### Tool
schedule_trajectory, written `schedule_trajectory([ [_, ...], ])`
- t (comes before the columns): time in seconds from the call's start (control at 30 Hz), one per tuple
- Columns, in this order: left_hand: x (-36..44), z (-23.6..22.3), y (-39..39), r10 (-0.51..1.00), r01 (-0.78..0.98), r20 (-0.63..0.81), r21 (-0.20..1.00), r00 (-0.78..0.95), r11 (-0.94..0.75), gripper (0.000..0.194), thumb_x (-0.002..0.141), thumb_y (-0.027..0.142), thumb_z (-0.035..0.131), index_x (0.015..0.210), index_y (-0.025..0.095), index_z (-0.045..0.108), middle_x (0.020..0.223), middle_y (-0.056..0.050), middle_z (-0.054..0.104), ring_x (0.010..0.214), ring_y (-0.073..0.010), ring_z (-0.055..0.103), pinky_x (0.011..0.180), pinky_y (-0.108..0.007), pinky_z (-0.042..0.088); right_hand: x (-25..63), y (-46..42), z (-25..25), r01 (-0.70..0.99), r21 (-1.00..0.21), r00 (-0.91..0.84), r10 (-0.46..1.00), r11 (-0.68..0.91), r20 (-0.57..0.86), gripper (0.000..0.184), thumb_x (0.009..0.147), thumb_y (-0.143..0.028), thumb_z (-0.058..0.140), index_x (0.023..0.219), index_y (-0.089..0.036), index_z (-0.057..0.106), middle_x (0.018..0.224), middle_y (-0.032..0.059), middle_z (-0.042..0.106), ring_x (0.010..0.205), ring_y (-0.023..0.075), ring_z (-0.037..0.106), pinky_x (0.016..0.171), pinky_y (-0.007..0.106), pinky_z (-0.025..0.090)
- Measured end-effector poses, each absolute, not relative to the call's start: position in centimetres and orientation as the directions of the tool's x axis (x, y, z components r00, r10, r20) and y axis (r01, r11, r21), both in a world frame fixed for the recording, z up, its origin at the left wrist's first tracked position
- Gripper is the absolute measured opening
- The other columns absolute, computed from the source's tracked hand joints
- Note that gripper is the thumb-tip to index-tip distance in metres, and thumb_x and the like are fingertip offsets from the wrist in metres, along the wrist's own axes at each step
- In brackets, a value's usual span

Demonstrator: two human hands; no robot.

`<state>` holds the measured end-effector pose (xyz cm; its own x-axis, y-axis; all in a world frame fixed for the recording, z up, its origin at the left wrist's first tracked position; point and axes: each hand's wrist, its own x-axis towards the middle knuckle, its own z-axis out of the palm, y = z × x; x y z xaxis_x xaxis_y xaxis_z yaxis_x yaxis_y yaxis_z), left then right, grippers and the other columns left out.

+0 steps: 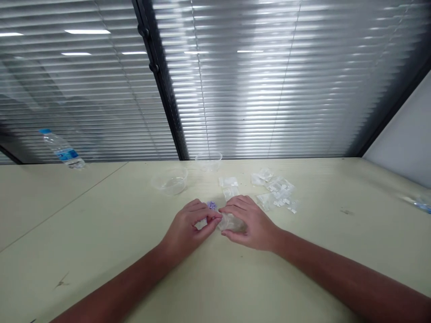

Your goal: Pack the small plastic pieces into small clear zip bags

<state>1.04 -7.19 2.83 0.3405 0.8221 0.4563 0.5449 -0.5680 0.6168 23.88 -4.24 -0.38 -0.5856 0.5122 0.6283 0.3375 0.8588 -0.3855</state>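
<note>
My left hand [192, 225] is closed in a pinch, thumb against forefinger, at the left edge of a small clear plastic bag [233, 222]. Whether the bag's edge or some tiny piece lies between those fingertips is too small to tell. From the other side, my right hand [253, 223] curves its thumb and fingers around the same bag, which rests at the table top. A little cluster of purple pieces [212, 205] lies just beyond my left fingers. Right behind my right hand are flat clear packets [229, 183].
More clear packets with small white pieces [281, 188] lie at the right. Two clear plastic bowls [172, 184] stand farther back. A water bottle [65, 150] is at the back left, and part of another bottle [422, 205] shows at the right edge. Blinds [242, 89] hang behind the table [101, 215].
</note>
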Motion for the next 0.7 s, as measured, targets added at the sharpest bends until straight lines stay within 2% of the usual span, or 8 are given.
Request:
schedule_trajectory([
  [0.2,0.5,1.7,-6.7,0.806,0.602,0.472,0.544,0.356,-0.585,0.013,0.093,0.033,0.072,0.094,0.031,0.085,0.065,-0.002,0.068,0.068,-0.0189,0.058,0.071,-0.03,0.046,24.1,-3.4,-1.1,0.356,-0.385,-0.55,0.525,0.851,0.65,0.049,0.088,-0.038,0.079,0.132,-0.027,0.061,0.114,0.0069,0.071,0.108,0.027,0.063,0.096,0.046,0.05],
  [0.37,0.3,0.8,-6.7,0.854,0.645,0.326,0.56,0.405,-0.52,0.024,0.1,0.033,0.062,0.113,0.03,0.082,0.083,0.001,0.078,0.073,-0.0159,0.065,0.069,-0.026,0.048,24.1,-3.2,-1.3,0.328,-0.402,-0.567,0.519,0.855,0.639,0.051,0.087,-0.039,0.079,0.132,-0.026,0.061,0.112,0.0071,0.07,0.105,0.0263,0.063,0.094,0.045,0.051],
  [0.53,-0.2,1.1,-6.5,0.782,0.63,0.382,0.464,0.492,-0.623,0.03,0.102,0.032,0.058,0.127,0.027,0.075,0.071,0.001,0.067,0.068,-0.0149,0.059,0.068,-0.025,0.047,24.3,-3.2,-1.3,0.336,-0.424,-0.533,0.541,0.841,0.65,0.051,0.088,-0.037,0.079,0.135,-0.027,0.06,0.114,0.0061,0.071,0.106,0.026,0.063,0.096,0.045,0.05],
  [0.7,-1.8,1.8,-5.2,0.756,0.621,0.44,0.436,0.485,-0.651,0.025,0.102,0.03,0.06,0.119,0.027,0.076,0.098,-0.005,0.07,0.093,-0.018,0.064,0.084,-0.029,0.052,25.6,-1.6,-1.3,0.504,-0.31,-0.466,0.556,0.806,0.688,0.049,0.092,-0.042,0.074,0.136,-0.025,0.06,0.119,0.0096,0.068,0.112,0.0281,0.062,0.099,0.047,0.047],
])
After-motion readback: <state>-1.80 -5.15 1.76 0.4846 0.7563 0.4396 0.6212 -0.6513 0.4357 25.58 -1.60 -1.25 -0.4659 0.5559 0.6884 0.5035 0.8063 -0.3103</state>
